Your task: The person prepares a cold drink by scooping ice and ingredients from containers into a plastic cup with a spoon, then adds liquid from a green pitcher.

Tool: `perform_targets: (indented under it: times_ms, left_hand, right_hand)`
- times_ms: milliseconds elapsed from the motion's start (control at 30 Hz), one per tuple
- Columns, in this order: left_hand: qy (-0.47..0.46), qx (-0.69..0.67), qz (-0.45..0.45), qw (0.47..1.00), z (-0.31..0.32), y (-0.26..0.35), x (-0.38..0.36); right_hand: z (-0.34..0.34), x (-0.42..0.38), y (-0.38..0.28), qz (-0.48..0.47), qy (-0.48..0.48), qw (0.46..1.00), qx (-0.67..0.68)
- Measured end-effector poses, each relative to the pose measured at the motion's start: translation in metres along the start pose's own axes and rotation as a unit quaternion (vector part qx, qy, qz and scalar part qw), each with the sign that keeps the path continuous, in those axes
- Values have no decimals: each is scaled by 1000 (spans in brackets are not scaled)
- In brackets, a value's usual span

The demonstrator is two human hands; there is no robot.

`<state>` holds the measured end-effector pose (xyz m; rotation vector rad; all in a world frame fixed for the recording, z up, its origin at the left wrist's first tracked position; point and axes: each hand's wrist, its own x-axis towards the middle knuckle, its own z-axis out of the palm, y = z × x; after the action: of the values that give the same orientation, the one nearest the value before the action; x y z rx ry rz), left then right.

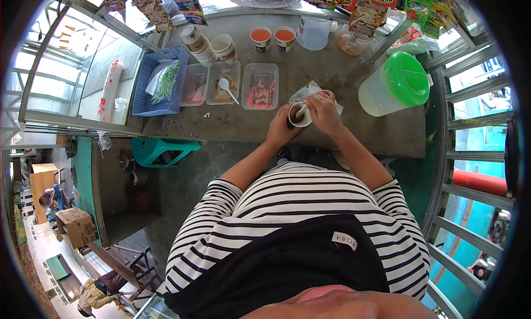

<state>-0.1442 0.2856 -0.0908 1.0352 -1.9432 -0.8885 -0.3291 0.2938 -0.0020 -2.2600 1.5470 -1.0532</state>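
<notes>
A paper cup (292, 123) with brown contents is near the front edge of the table, and my left hand (281, 130) is wrapped round its side. My right hand (326, 113) pinches a white spoon (301, 111) whose lower end dips into the cup. A crumpled clear plastic bag (311, 89) lies just behind my right hand. Left of the cup stands a clear plastic tub (261, 68) with pink powder inside. Another tub (232, 68) holds brown powder and a white plastic spoon (227, 89).
Two cups of orange drink (261, 34) stand at the back, near stacked paper cups (198, 44) and a clear pitcher (313, 32). A green-lidded jug (381, 89) is at right, a blue basket (145, 106) at left. Sachets (371, 18) hang above. A green stool (166, 151) is below.
</notes>
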Motion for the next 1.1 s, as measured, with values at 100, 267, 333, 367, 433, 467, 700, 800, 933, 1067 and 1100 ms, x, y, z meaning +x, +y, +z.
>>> perform_targets:
  times_ms: [100,267,333,367,433,467,700,800,933,1067,1100]
  left_hand:
    - [2,-4,1,1000,0,-1,0]
    - [0,5,0,1000,-1,2,0]
    - [1,7,7,1000,-1,2,0]
    - [2,0,6,1000,-1,3,0]
    - [3,-6,6,1000,0,0,0]
    - [1,-7,3,1000,1,-1,0]
    - [3,-17,-13,1000,1,-1,-1]
    - [0,-2,2,1000,1,-3,-2]
    - [4,-12,-21,1000,3,-4,-1]
    - [9,-9,-6,1000,2,-3,-2]
    - [12,-10,-4,1000,1,0,-1]
  right_hand:
    - [3,-2,2,9,10,1000,20]
    - [-1,2,3,-10,13,1000,-12]
    - [-1,3,2,-18,26,999,9]
    - [-1,3,1,-18,27,999,8]
    - [-2,2,-1,-15,-20,1000,-12]
    - [-2,2,-2,-16,-20,1000,-12]
    - [-7,7,-4,3,29,1000,7]
    - [-5,4,-2,-10,24,1000,1]
    - [-4,-3,-5,-28,-16,999,-33]
    - [-7,-1,-6,-26,17,999,-17]
    - [-8,1,-6,-24,18,999,-11]
